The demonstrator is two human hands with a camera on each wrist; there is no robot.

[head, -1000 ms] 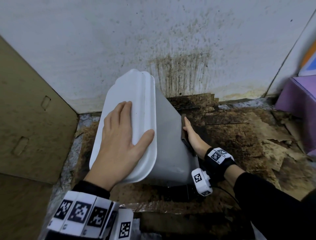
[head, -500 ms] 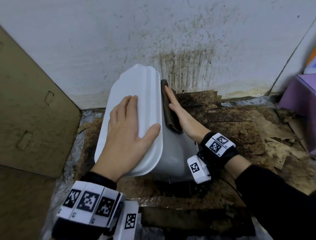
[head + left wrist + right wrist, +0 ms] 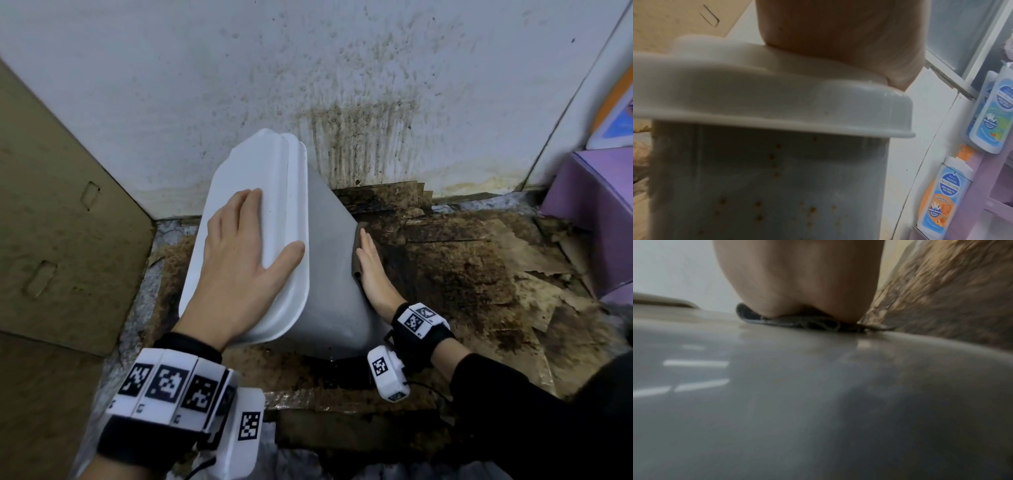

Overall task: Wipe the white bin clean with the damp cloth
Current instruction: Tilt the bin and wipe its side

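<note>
White bin (image 3: 329,274) stands tilted on stained cardboard (image 3: 462,274). The left hand (image 3: 239,274) lies flat on its lid (image 3: 270,171), fingers straight. The right hand (image 3: 371,274), fingers straight, presses a dark cloth (image 3: 357,253) against its side.

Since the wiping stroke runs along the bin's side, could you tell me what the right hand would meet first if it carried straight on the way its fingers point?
Probably the stained wall: the right hand points along the white bin toward it, though depth is unclear.
</note>
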